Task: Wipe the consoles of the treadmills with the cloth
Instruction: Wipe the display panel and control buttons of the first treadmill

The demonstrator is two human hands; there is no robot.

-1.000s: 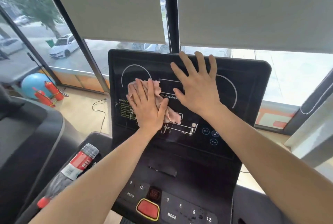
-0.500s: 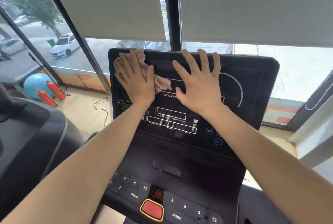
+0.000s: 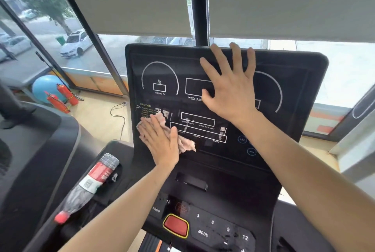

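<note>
the cloth [image 3: 187, 144] lies crumpled against the lower left of the console [image 3: 294, 81], just beside the yellow caution text. its pink edges show above the fingertips and to the right of the thumb. the left hand [image 3: 160, 140] presses it flat, fingers straight and close together, palm on top, not gripping. the right hand [image 3: 229, 93] rests on the upper middle of the screen with fingers spread apart and tips reaching the top edge, which looks like bracing the panel.

to wipe well here, even palm pressure and overlapping strokes seem to matter most. the strokes should work across the lower row of readouts toward the right. the bracing hand should then lift so the patch beneath it gets covered too.

the button panel [image 3: 223, 231] below, with its red stop button [image 3: 176, 225], shows smudges and likely needs a light pass that does not push the keys. a plastic bottle [image 3: 91, 182] lies in the tray to the left.
</note>
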